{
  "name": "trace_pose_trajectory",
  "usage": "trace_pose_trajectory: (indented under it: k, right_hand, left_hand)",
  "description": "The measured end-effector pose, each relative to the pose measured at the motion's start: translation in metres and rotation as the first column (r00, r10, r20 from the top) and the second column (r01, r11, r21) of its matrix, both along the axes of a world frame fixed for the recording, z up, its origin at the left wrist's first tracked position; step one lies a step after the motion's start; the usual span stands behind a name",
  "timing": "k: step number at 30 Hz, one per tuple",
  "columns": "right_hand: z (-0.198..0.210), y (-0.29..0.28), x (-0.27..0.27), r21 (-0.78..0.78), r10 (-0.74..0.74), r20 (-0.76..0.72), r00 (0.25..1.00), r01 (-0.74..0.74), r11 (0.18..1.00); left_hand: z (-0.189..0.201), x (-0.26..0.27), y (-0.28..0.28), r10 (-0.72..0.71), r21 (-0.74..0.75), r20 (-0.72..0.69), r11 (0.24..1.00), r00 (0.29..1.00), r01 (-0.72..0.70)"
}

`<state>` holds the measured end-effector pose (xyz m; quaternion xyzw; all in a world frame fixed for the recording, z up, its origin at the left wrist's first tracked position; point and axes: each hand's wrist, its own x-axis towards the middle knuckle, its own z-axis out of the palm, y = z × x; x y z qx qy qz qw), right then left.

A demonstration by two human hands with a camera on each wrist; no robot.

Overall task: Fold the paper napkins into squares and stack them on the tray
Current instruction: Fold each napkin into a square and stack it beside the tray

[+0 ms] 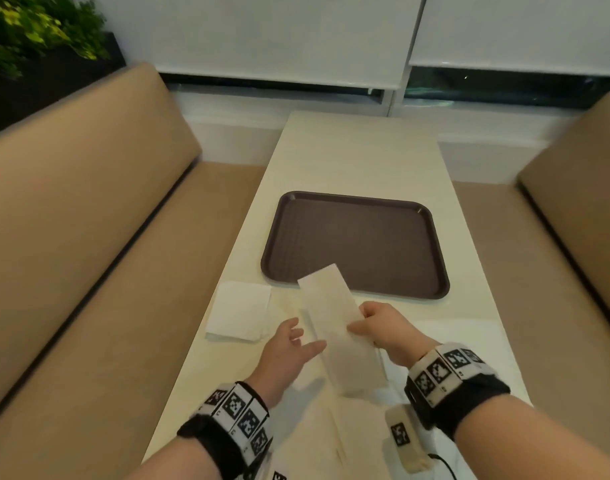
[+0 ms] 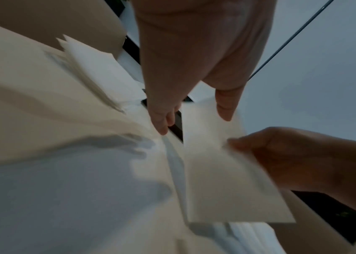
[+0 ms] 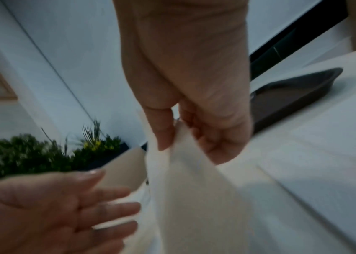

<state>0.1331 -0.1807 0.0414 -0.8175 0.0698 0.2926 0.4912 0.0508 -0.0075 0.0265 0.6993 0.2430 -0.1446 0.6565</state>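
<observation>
Our right hand [image 1: 383,329] pinches the napkin [image 1: 341,327] at its right long edge, about mid-length: thumb [image 3: 159,130] on one face, curled fingers [image 3: 216,142] on the other. The napkin is a long strip, folded, held up off the table [image 1: 359,157]. Its far end overlaps the tray's [image 1: 355,242] near rim in the head view; whether they touch we can't tell. Its near end hangs toward us between our wrists.

Our left hand [image 1: 289,344] is loose, fingers [image 3: 107,209] straight and slightly spread, gripping nothing. Fingertips reach the strip's left edge; contact looks likely from the right wrist view, but blur makes it uncertain. Left wrist view shows the same: thumb [image 2: 227,104] against the paper's far corner, other fingers pointing down beside it.

Left of the strip, a stack [image 1: 237,310] of white napkins lies flat on the table, just short of the tray's near-left corner. More paper lies under and near our wrists, too pale to count.

The tray is dark brown, centred on the table, with no napkin resting inside it.

Tan benches [image 1: 89,209] flank the table on both sides. A plant [image 1: 30,26] sits top left. Both wrists wear marker bands [image 1: 241,415].
</observation>
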Motion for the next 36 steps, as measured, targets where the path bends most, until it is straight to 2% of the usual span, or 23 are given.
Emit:
trace_pose_trajectory:
  k: [2, 4, 6, 9, 19, 25, 30, 36]
  right_hand:
    - [0.025, -0.019, -0.004, 0.168, -0.041, -0.013, 0.999, 0.042, 0.985]
    - [0.049, -0.039, -0.01, 0.241, -0.101, 0.007, 0.995, 0.097, 0.966]
    - [0.068, -0.058, -0.016, 0.313, -0.157, 0.038, 0.987, 0.138, 0.94]
    - [0.088, -0.082, -0.032, 0.376, -0.181, 0.072, 0.981, 0.142, 0.916]
    - [0.11, -0.123, -0.082, 0.372, -0.262, 0.279, 0.924, 0.147, 0.916]
    - [0.114, -0.131, -0.099, 0.376, -0.2, 0.37, 0.907, 0.051, 0.925]
    - [0.114, -0.136, -0.104, 0.444, -0.135, 0.358, 0.924, -0.042, 0.895]
    - [0.108, -0.139, -0.103, 0.283, 0.006, 0.48, 0.877, -0.161, 0.946]
  left_hand:
    - [0.013, 0.004, -0.013, -0.062, -0.19, -0.011, 0.98, 0.998, 0.059]
    - [0.026, 0.004, -0.03, -0.19, -0.313, 0.011, 0.932, 0.982, 0.183]
    - [0.04, 0.003, -0.046, -0.268, -0.32, 0.066, 0.907, 0.961, 0.275]
    - [0.058, 0.0, -0.067, -0.278, -0.333, 0.08, 0.898, 0.957, 0.289]
    - [0.1, -0.017, -0.108, -0.302, -0.357, 0.058, 0.884, 0.952, 0.302]
    - [0.108, -0.027, -0.106, -0.224, -0.448, 0.031, 0.868, 0.974, 0.214]
    - [0.12, -0.035, -0.103, -0.246, -0.456, 0.05, 0.857, 0.968, 0.241]
    - [0.128, -0.039, -0.101, -0.24, -0.492, 0.02, 0.842, 0.971, 0.218]
